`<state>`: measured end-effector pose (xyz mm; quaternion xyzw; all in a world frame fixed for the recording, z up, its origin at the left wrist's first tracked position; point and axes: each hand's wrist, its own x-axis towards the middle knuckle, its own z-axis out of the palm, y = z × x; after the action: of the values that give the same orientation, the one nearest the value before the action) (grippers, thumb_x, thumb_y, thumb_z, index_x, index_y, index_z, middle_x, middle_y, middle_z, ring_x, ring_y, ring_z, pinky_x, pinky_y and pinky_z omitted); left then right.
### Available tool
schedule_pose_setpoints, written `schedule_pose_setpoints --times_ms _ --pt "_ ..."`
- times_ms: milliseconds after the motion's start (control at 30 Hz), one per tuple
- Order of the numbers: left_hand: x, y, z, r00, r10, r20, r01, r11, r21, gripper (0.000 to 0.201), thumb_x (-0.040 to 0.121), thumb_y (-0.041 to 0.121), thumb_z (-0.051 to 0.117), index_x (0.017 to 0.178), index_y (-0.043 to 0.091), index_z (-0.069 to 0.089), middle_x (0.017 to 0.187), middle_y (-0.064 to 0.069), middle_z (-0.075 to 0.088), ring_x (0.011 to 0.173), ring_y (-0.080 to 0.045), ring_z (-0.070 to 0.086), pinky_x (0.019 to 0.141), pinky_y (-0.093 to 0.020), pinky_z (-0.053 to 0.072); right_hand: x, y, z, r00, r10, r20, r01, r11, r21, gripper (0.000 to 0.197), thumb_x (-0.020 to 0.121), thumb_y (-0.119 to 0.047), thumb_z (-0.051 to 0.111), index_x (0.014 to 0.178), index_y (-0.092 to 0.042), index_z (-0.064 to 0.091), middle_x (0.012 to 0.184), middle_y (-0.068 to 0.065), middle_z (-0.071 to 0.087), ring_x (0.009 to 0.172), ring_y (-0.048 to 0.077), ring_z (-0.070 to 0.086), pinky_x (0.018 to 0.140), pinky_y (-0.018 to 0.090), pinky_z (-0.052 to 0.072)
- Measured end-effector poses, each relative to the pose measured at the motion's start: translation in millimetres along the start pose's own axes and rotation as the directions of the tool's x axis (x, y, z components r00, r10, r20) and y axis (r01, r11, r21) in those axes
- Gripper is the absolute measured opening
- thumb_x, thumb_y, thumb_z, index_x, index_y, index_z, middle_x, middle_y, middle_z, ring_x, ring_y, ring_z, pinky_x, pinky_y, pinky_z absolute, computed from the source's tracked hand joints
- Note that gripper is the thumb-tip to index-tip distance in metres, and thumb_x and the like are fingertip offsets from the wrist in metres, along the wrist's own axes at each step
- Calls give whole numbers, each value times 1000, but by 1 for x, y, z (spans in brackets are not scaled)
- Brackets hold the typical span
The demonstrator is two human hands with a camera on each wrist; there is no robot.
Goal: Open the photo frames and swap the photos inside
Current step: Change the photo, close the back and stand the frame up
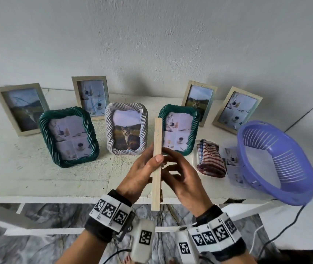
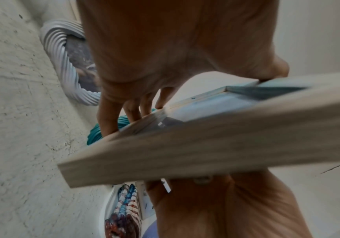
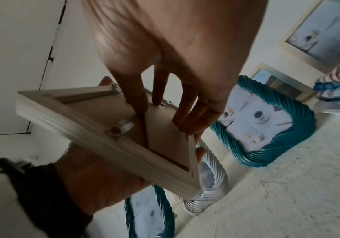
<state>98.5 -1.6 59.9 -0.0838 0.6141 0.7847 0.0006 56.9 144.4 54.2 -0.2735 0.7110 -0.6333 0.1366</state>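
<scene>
Your left hand (image 1: 140,174) grips a pale wooden frame (image 1: 157,164) edge-on between both hands, thumb curled over its near edge and fingers wrapped around the glass side. Your right hand (image 1: 184,180) works the back of it: in the right wrist view its fingertips (image 3: 187,127) press on the brown backing board (image 3: 161,136), fingers nearly straight, beside a small metal turn clip (image 3: 124,127) on the rim. The frame is held upright above the front edge of the white table (image 1: 37,168), whose top is rough and speckled.

Just beyond your hands stand 3 rope-twist frames in a row: a dark green one (image 1: 69,137) at left, a pale grey one (image 1: 126,128) with a cat photo in the middle, and another green one (image 1: 179,128) partly behind the held frame. To the right lie a folded striped cloth (image 1: 210,159), loose photo prints (image 1: 231,168) and a purple slotted plastic basket (image 1: 277,161) tipped on its side.

Farthest back, against the textured wall, 4 plain light wooden frames lean: 2 at left (image 1: 21,108) (image 1: 91,97) and 2 at right (image 1: 199,101) (image 1: 236,109).
</scene>
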Motion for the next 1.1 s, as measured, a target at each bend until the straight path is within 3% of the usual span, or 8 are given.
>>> schedule_pose_setpoints --times_ms 300,400,567,667,767,867,1000,1100 --pt "2 0 -4 998 -59 -37 62 993 101 104 57 79 69 143 25 43 125 -2 65 115 -21 63 95 -58 49 4 -4 -20 992 -122 -34 104 940 -325 38 82 -29 70 119 -30 63 99 -12 64 93 13 61 80 29 50" --pt "3 2 -7 997 -59 -44 65 988 142 117 50 78 71 147 21 38 129 4 62 105 -3 66 90 -44 53 7 -10 -29 972 -229 -47 159 796 -584 32 79 -38 61 107 -25 71 87 -13 58 79 4 53 72 24 46" --pt "8 7 -6 997 -27 -73 40 984 176 117 50 72 71 149 24 33 131 0 61 101 -3 67 81 -24 54 6 -20 -24 965 -255 -61 89 537 -839 29 90 -45 51 103 -29 71 59 -11 63 48 8 56 48 25 45" --pt "10 10 -4 995 21 -99 12 948 318 135 43 86 70 154 31 17 149 0 45 126 -12 54 103 -43 47 6 -20 -19 990 -78 -116 -3 818 -576 19 97 -27 55 111 -25 68 71 -7 72 51 6 65 49 27 52" --pt "7 14 -8 983 130 -128 -53 874 482 138 44 91 63 155 33 6 159 1 24 141 -14 33 112 -41 35 11 -31 -19 978 160 -132 -174 979 -104 21 98 -19 54 109 -12 70 89 5 75 72 14 73 60 31 58" --pt "4 24 -13 964 225 -138 -127 854 505 127 51 87 61 154 37 6 158 4 24 138 -8 34 106 -34 37 22 -45 -23 934 356 28 -346 884 315 52 95 -48 40 114 -8 67 101 14 73 93 28 71 77 40 56" --pt "6 46 -28 929 355 -104 -274 850 451 93 67 86 48 147 44 25 132 26 47 114 11 53 88 -17 51 53 -57 -39 900 410 145 -432 801 415 95 77 -76 45 133 -1 52 109 25 65 95 33 63 84 44 49" --pt "16 69 -46 902 421 -90 -352 842 409 85 75 85 40 146 38 36 139 13 51 122 -7 55 90 -45 56 85 -69 -46 900 409 151 -434 808 399 110 60 -86 59 131 -3 56 125 42 43 103 36 47 98 56 39"
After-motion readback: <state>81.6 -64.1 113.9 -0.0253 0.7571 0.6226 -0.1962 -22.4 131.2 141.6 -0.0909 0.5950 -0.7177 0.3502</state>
